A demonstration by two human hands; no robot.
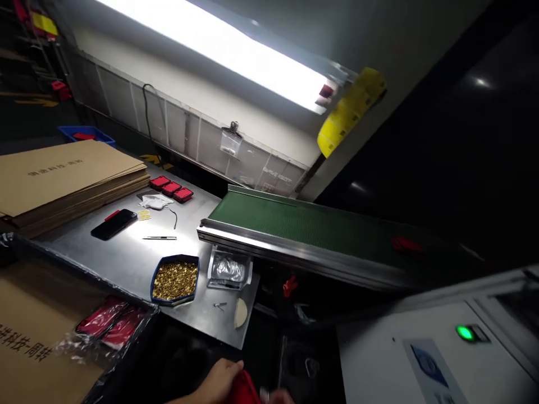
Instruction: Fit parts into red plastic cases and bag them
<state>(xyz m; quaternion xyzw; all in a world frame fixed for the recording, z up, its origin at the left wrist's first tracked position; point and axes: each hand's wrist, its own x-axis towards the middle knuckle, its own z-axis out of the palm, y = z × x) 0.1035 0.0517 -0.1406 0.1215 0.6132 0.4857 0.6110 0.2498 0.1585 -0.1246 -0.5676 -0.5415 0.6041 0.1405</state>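
At the bottom edge my left hand (217,384) is closed on a red piece (244,390) with a dark rim, cut off by the frame so its exact kind is unclear. Close to its right side is my right hand (281,397), blurred and mostly out of frame. Something small and shiny shows between that hand and the red piece, too smeared to name. Beyond the hands, on the metal table (196,320), stands a dark blue tray (154,280) full of small brass-coloured parts. Beside it lies a clear plastic bag (229,269).
A green conveyor belt (269,219) runs rightward, carrying a red item (406,244). Stacked cardboard (67,168), several red cases (172,188), a phone (113,224) and a pen-like tool (160,238) occupy the table. A black-lined box (46,308) is front left; a white machine (379,348) front right.
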